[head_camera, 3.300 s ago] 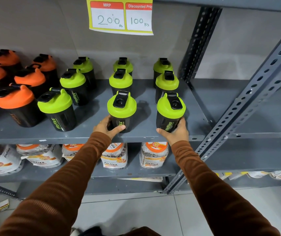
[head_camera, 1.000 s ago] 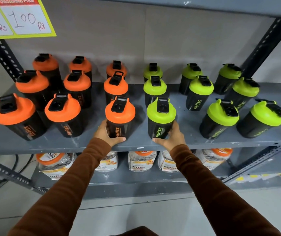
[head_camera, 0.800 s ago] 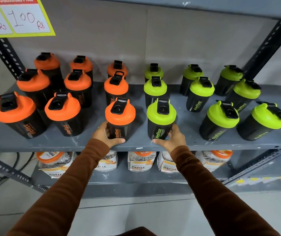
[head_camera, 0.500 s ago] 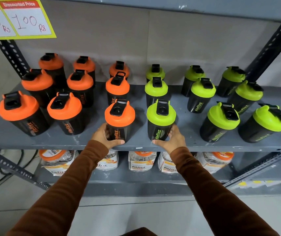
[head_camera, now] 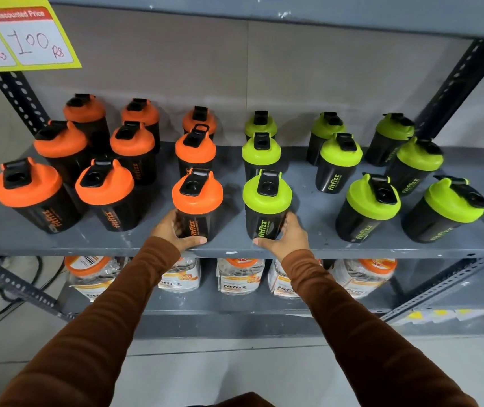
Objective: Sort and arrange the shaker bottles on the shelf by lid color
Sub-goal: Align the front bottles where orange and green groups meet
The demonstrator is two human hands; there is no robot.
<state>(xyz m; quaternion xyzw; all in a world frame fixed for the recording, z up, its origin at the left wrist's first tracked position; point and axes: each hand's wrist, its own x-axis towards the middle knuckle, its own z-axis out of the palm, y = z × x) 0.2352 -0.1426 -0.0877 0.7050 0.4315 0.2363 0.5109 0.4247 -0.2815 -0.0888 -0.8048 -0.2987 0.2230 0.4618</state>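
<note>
Black shaker bottles stand on a grey metal shelf [head_camera: 308, 248]. Several orange-lidded ones fill the left half and several green-lidded ones fill the right half, in rows running front to back. My left hand [head_camera: 173, 230] grips the base of the front orange-lidded bottle [head_camera: 196, 201] near the shelf's middle. Right beside it, my right hand [head_camera: 287, 236] grips the base of the front green-lidded bottle [head_camera: 267, 201]. Both bottles stand upright on the shelf near its front edge.
A yellow price sign [head_camera: 20, 39] hangs at the upper left. Perforated metal uprights [head_camera: 452, 83] frame the shelf. On the lower shelf stand clear jars with orange lids [head_camera: 237, 277]. A cable [head_camera: 5, 306] lies on the floor at the left.
Since 3.3 s ago my view and hands shifted left, from two green-lidded bottles to one orange and one green. Over the last second the hands and bottles have held still.
</note>
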